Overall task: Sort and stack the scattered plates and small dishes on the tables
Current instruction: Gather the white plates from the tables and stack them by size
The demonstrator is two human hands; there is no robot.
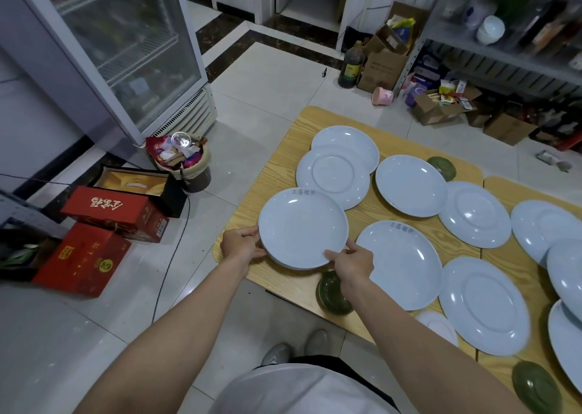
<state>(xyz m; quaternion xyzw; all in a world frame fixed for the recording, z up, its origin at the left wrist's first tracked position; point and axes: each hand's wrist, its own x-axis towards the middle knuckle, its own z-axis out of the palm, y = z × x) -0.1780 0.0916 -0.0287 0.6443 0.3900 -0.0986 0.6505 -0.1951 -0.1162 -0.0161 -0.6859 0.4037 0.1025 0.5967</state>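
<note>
At table [274, 174] corner | glossy pale-blue plate [302, 227] | both hands [241, 243] [352, 264] grip its rim

Plates [303, 229]: glossy, smooth ceramic look. Table [274, 174]: wood-grain, matt. Green dishes [332, 294]: glazed. Floor [261, 89]: glossy tile.

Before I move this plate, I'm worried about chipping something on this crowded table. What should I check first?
1. Left hand grips the printed plate's left rim: ok.
2. Right hand grips its near rim: ok.
3. Its far rim free of the upturned plate behind: cannot tell, they overlap in view.
4. Green dish out of the right arm's way: not ok, it sits under that arm at the wooden table's edge.
5. Second printed plate alongside, face up, nothing on it, ready as a stacking base: ok.
6. Another plate beneath the held one: cannot tell.
</note>
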